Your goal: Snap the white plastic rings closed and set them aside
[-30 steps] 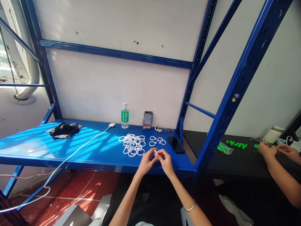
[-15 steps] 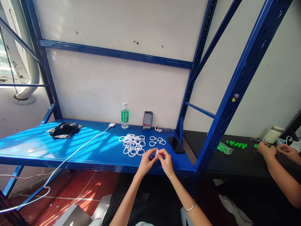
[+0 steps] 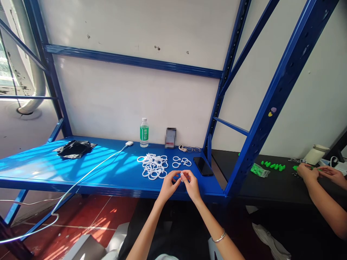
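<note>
My left hand (image 3: 169,186) and my right hand (image 3: 192,185) meet over the front edge of the blue shelf (image 3: 89,169). Both pinch one small white plastic ring (image 3: 181,175) between their fingertips. Just beyond the hands lies a pile of white plastic rings (image 3: 153,165). A few separate white rings (image 3: 181,162) lie to the right of that pile. A silver bracelet is on my right wrist.
A black phone (image 3: 203,166), a green-labelled water bottle (image 3: 144,133), glasses (image 3: 189,148), a white charger with cable (image 3: 108,159) and a black bag (image 3: 73,148) lie on the shelf. Blue uprights (image 3: 273,97) stand right. Another person's hands (image 3: 317,172) handle green parts (image 3: 272,166) on a black table.
My hands have stayed at the shelf's front edge, with the fingers shifting slightly round the small ring. Nothing else has moved.
</note>
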### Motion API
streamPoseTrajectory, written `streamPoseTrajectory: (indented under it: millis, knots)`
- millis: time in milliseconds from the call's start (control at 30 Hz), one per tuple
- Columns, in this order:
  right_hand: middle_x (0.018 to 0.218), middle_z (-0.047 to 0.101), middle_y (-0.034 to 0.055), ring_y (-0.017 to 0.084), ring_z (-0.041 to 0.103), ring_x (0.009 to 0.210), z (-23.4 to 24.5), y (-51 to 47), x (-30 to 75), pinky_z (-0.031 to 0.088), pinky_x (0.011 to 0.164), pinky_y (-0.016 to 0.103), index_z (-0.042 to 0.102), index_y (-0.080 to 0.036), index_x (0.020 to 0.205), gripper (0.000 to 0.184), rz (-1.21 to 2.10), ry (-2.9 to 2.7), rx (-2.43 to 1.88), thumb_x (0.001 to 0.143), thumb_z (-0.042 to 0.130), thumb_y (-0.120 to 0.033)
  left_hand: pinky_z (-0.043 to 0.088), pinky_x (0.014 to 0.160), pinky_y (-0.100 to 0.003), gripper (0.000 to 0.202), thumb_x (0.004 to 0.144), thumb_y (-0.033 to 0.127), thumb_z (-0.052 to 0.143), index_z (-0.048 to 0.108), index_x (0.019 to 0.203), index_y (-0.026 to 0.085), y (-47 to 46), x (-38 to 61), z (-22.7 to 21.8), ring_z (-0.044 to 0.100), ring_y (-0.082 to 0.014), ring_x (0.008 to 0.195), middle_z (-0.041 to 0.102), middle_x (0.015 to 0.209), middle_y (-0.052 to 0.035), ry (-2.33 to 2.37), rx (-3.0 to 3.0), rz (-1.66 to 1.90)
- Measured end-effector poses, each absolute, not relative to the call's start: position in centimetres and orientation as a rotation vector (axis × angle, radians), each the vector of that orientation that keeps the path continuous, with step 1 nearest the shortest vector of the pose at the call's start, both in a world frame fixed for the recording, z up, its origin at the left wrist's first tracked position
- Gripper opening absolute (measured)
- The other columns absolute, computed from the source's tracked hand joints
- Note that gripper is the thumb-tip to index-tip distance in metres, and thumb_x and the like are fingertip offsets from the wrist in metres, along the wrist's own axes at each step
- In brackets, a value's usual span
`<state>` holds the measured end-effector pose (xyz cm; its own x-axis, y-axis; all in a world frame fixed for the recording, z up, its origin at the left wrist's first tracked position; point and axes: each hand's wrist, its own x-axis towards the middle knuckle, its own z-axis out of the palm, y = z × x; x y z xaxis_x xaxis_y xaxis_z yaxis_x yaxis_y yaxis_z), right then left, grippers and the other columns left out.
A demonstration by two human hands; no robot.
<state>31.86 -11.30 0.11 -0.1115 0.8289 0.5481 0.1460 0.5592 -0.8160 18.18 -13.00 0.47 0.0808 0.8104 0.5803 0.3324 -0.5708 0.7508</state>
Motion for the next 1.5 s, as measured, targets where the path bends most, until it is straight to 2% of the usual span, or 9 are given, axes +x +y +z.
streamPoseTrajectory:
  millis: [333, 500, 800, 1200, 1500]
  knots:
    - [0.097, 0.068, 0.0079, 0.024, 0.065, 0.091, 0.03, -11.18, 31.95, 0.052, 0.079, 0.033, 0.064, -0.02, 0.098, 0.031, 0.761, -1.611, -0.843, 0.086, 0.054, -0.046, 0.05, 0.062, -0.026, 0.026, 0.087, 0.037, 0.05, 0.062, 0.103, 0.02, -12.99, 18.25, 0.47, 0.061, -0.0183, 0.085, 0.064, 0.098, -0.0072, 1.141, 1.903, 1.527]
    - [0.097, 0.068, 0.0091, 0.025, 0.065, 0.09, -0.2, -11.0, 31.89, 0.054, 0.077, 0.034, 0.063, -0.019, 0.101, 0.033, 0.814, -1.58, -0.827, 0.084, 0.056, -0.046, 0.049, 0.062, -0.026, 0.027, 0.087, 0.04, 0.049, 0.062, 0.1, 0.02, -12.84, 18.26, 0.38, 0.061, -0.0184, 0.084, 0.063, 0.096, -0.0074, 1.147, 1.888, 1.524]
    - [0.092, 0.069, 0.0094, 0.024, 0.066, 0.083, -0.09, -11.09, 31.8, 0.054, 0.074, 0.033, 0.063, -0.018, 0.094, 0.03, 0.844, -1.57, -0.835, 0.082, 0.059, -0.046, 0.048, 0.062, -0.024, 0.022, 0.087, 0.036, 0.049, 0.061, 0.093, 0.019, -12.82, 18.24, 0.32, 0.061, -0.0168, 0.081, 0.062, 0.091, -0.0054, 1.182, 1.863, 1.535]
    - [0.094, 0.068, 0.0081, 0.024, 0.065, 0.087, 0.02, -11.08, 31.87, 0.053, 0.075, 0.033, 0.063, -0.019, 0.097, 0.027, 0.81, -1.606, -0.838, 0.083, 0.059, -0.041, 0.047, 0.062, -0.024, 0.018, 0.087, 0.031, 0.049, 0.06, 0.091, 0.019, -12.74, 18.28, 0.13, 0.061, -0.0164, 0.08, 0.061, 0.087, -0.0045, 1.191, 1.856, 1.563]
    - [0.086, 0.066, 0.0056, 0.021, 0.064, 0.078, -0.07, -10.97, 31.86, 0.052, 0.072, 0.031, 0.06, -0.019, 0.089, 0.022, 0.754, -1.615, -0.862, 0.083, 0.058, -0.04, 0.046, 0.061, -0.024, 0.019, 0.086, 0.03, 0.047, 0.061, 0.09, 0.019, -12.6, 18.38, 0.05, 0.061, -0.0168, 0.077, 0.063, 0.085, -0.0048, 1.21, 1.855, 1.543]
